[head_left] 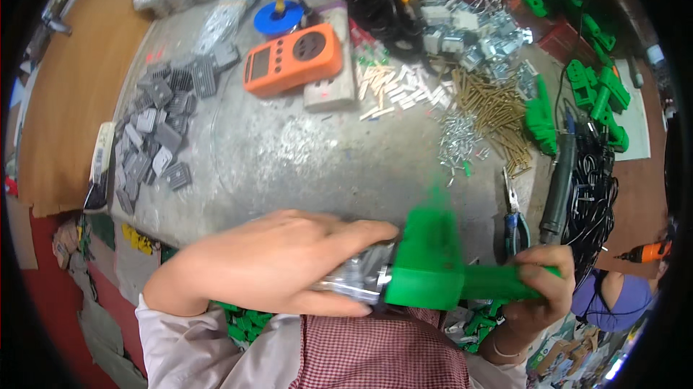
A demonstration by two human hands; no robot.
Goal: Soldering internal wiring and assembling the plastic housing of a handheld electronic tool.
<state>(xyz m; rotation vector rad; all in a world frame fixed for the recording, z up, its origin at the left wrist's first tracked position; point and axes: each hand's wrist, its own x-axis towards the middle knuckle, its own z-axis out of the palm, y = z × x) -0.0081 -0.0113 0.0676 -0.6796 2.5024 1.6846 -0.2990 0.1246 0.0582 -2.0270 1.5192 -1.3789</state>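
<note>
My left hand [281, 263] is closed round a clear-and-grey shiny part [357, 273], whose exact kind I cannot make out. That part meets the left side of a green plastic tool body [426, 263], blurred by motion. A green handle runs rightward from the body, and my right hand [545, 284] grips its end with bent fingers. Both hands hold the joined pieces just above the near edge of the grey worktop. Pliers [512, 216] with dark blue handles lie beyond my right hand, beside a black-handled tool [559, 187], perhaps a soldering iron.
Grey plastic blocks [155, 122] lie heaped at left. An orange multimeter [292, 59] sits farther back. Brass-coloured screws [494, 111], small silver screws [458, 143], white sticks [404, 86] and metal parts [473, 32] are piled at right, near green plastic parts [541, 118] and black cables [592, 201].
</note>
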